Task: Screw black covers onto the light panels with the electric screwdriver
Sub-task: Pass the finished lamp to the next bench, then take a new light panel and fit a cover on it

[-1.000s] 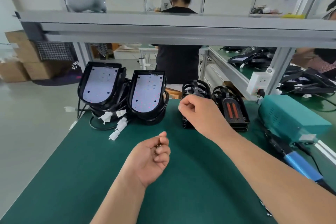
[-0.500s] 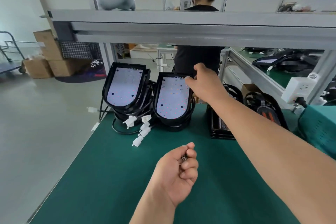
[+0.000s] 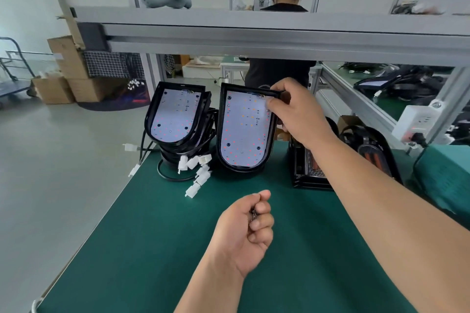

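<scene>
Two stacks of light panels lean at the back of the green mat. My right hand (image 3: 292,112) grips the top right corner of the near panel (image 3: 244,132), a white LED board in a black frame. The other panel stack (image 3: 175,117) stands to its left. My left hand (image 3: 248,226) hovers over the mat with its fingers curled round several small screws (image 3: 253,212). Black covers (image 3: 309,168) are stacked behind my right forearm, with more covers (image 3: 371,150) to the right. No electric screwdriver is visible.
Black cables with white connectors (image 3: 197,168) spill from the left stack onto the green mat (image 3: 152,249). An aluminium shelf beam (image 3: 254,35) crosses overhead. A teal box (image 3: 447,175) and a white power strip (image 3: 417,122) sit at the right. A person stands behind the bench.
My right hand moved left from the black covers to the near light panel and took hold of its top corner. My head turned left. The left hand stayed curled round the screws.
</scene>
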A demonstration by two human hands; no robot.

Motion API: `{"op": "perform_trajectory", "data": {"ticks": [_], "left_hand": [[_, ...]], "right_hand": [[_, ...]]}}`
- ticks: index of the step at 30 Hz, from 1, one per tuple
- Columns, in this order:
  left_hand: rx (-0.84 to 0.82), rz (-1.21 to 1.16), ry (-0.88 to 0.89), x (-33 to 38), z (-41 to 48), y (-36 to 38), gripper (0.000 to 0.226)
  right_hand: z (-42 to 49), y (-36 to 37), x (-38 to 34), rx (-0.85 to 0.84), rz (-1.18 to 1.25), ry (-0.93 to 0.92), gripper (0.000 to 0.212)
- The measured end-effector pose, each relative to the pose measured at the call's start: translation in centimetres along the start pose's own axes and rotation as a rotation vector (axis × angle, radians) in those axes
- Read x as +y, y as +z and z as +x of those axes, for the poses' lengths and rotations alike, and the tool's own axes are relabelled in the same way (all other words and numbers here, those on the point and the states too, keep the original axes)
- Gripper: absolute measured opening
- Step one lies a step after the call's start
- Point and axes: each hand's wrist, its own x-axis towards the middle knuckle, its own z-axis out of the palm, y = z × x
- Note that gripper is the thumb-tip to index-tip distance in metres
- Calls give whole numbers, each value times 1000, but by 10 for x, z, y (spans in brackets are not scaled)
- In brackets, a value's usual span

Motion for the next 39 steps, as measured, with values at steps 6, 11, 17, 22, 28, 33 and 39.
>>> {"op": "perform_trajectory", "data": {"ticks": [6, 11, 17, 22, 28, 33, 39], "left_hand": [[3, 28, 85, 3, 0, 2, 14], [-23, 88, 186, 1, -3, 7, 36], [75, 235, 181, 8, 4, -3, 30], [43, 373, 239, 9, -2, -2, 26], [10, 667, 228, 6, -10, 6, 36], [-95, 993, 167, 7, -20, 8, 54], [-142, 1159, 157, 7, -19, 5, 46]], "right_hand": [[-69, -47, -15, 30, 298, -56, 9], [-138, -75, -19, 57, 639, 54, 7], [-221, -94, -12, 154, 790, 326, 11], [-281, -103, -2, 192, 788, 590, 13], [-310, -101, 4, 181, 719, 828, 12], [-317, -104, 1, 143, 767, 908, 19], [-324, -132, 3, -110, 395, 785, 53]]}}
